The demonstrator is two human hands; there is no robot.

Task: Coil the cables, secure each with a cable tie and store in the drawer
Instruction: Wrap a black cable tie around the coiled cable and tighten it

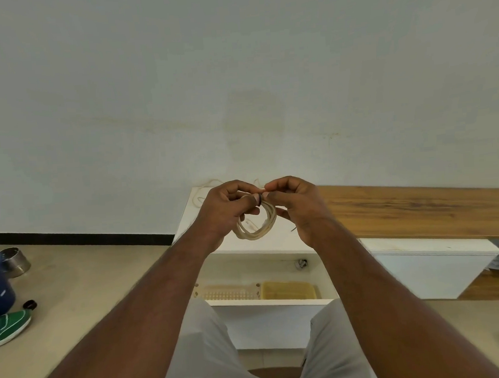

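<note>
cable coil (256, 223) hangs at frame centre between both hands, above the open drawer (268, 304). left hand (223, 211) grips its top; right hand (293, 203) pinches the dark tie (260, 200) there, equally near.

Dim, soft light; fisheye edges.

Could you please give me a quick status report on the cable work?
Left hand grips white coiled cable; right hand pinches dark tie at its top. Drawer open below. Nothing in the way.
</note>
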